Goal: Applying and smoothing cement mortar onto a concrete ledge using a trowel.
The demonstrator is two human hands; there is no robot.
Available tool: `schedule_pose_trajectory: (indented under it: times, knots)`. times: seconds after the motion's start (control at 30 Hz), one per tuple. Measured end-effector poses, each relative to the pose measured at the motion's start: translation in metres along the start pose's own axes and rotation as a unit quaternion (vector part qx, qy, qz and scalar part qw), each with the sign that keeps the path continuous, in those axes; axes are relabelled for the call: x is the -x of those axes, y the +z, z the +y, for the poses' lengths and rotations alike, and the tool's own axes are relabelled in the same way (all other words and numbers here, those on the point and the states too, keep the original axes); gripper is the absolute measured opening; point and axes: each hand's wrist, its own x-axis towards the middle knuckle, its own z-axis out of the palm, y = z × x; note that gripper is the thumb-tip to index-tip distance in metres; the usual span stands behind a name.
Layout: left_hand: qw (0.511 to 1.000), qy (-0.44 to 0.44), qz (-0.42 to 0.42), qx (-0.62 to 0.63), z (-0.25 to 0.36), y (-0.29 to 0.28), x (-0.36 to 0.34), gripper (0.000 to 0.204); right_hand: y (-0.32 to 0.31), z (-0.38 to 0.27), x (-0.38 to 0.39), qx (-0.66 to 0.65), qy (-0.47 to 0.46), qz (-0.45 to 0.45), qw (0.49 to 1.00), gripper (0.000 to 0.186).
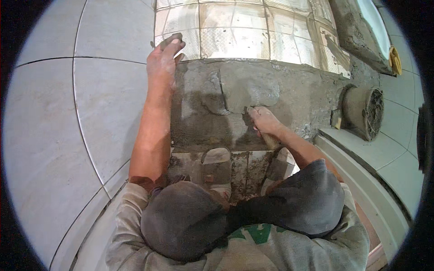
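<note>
My left hand (164,59) reaches far forward to the corner where the patterned tiles (233,41) meet the grey mortar. Its fingers are bent but apart, dark at the tips, and nothing clear shows in them. Closer to me, my right hand (264,121) is closed around a trowel, whose wooden handle (270,141) comes out below the fist. The trowel's blade is hard to tell from the wet mortar. Just ahead of that hand, a smoother, wetter patch of mortar (251,88) lies on the rough mortar bed (199,128).
Large pale tiles (43,113) flank the left side. On the right stand a mortar-caked bucket (364,112), lying tipped, and a crusted trough (361,34) with a yellow sponge-like piece (395,61) by it. My sandalled feet (217,167) are below the bed's near edge.
</note>
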Motion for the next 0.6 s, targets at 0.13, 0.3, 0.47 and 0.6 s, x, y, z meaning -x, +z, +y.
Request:
schedule_pose_trajectory:
  times: [0.13,0.3,0.47,0.6]
  knots:
    - [1.000,-0.004,0.007,0.014,-0.002,-0.004,-0.001,0.034,0.007,-0.018,0.000,0.177,-0.119,-0.050,0.976,0.034]
    - [1.000,0.007,0.008,0.015,0.001,-0.007,-0.004,0.034,0.015,-0.033,0.018,0.263,-0.029,-0.088,0.960,0.033]
    - [0.999,0.019,0.011,0.022,0.003,-0.012,-0.006,0.034,0.003,-0.044,0.010,0.389,0.005,-0.071,0.919,0.033]
    - [1.000,0.026,-0.002,0.017,-0.002,-0.011,-0.005,0.033,0.005,-0.031,-0.005,0.401,-0.039,0.039,0.914,0.031]
